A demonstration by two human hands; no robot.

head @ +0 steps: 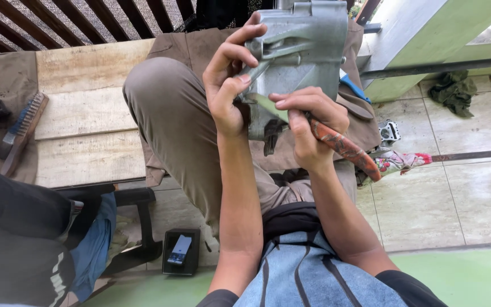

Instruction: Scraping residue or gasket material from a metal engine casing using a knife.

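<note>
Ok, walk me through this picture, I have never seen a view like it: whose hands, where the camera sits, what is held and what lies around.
The camera sits on the person's head and looks down at their own lap and hands. The left hand grips a grey cast metal casing propped on the knee. The right hand holds a blade with an orange patterned handle against the casing. To the left lies a wire brush on a wooden board. A phone in a small box and a crumpled glove lie on the tiled floor. Another person sits at the lower left.
</note>
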